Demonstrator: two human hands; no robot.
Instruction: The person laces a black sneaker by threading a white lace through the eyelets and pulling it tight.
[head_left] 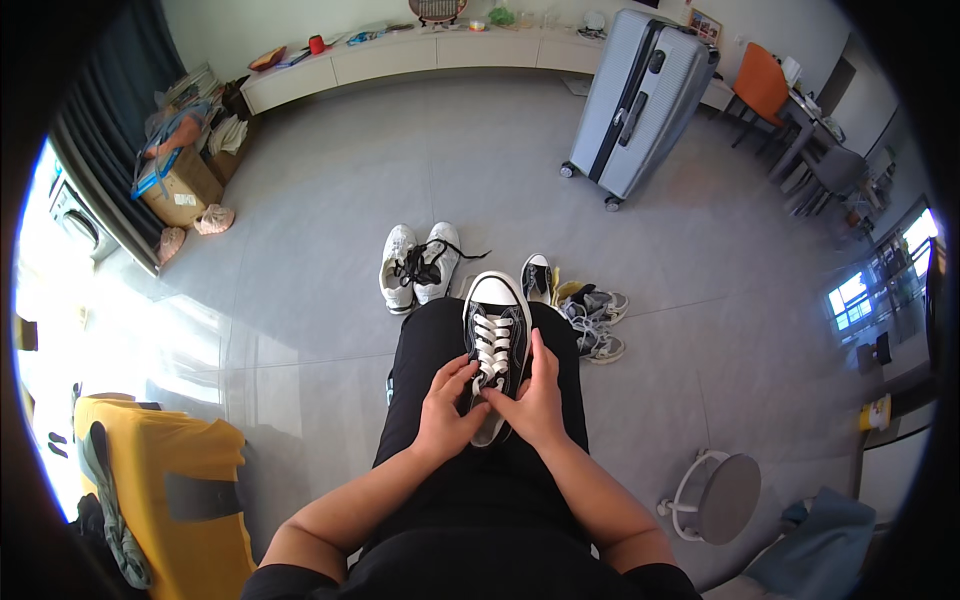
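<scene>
A black canvas sneaker (519, 345) with a white toe cap rests on my lap, toe pointing away from me. White shoelaces (492, 342) run crosswise up its front to the top eyelets. My left hand (447, 412) grips the shoe's left side near the ankle opening, fingers bent at the lace ends. On the opposite side my right hand (534, 402) holds the shoe, its thumb pressed at the top of the laces and its fingers along the outer side. Beyond my right knee, the matching black sneaker (537, 276) stands on the floor.
White sneakers (419, 262) with black laces and grey sneakers (603, 325) stand on the floor past my knees. A silver suitcase (640, 115) is farther right. Nearby are a round grey stool (728, 498), a yellow-covered piece of furniture (200, 460), and a cardboard box (185, 188).
</scene>
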